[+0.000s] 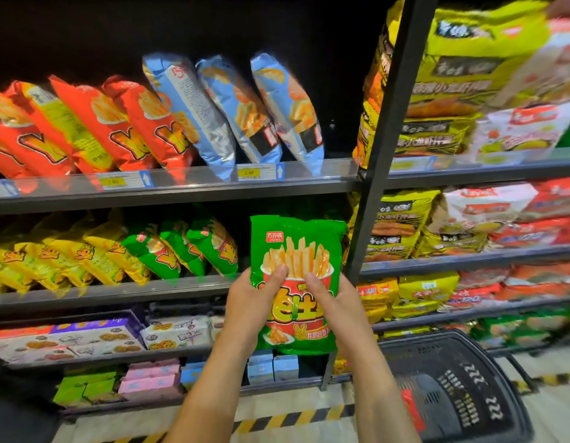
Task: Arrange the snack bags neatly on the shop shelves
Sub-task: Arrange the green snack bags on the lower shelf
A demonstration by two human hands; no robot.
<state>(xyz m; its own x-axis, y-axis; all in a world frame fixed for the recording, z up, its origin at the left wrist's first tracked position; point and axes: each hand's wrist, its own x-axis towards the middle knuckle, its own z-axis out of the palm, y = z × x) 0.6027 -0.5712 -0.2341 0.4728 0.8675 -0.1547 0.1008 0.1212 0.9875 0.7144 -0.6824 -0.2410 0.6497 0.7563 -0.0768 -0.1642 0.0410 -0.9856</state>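
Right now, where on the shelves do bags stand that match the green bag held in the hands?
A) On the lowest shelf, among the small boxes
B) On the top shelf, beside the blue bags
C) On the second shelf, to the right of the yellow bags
C: the green fries bag, held by the left hand and right hand, matches the leaning green bags on the second shelf, right of the yellow bags.

Both hands hold 1 green fries bag (298,241) upright, front facing the camera. The left hand (251,302) grips its left edge and the right hand (338,302) its right edge, each with a thumb on the front. Just left of the left hand, 3 matching green bags (213,247) lean on a shelf (117,292), and a black basket (469,394) sits below and right of the right hand.
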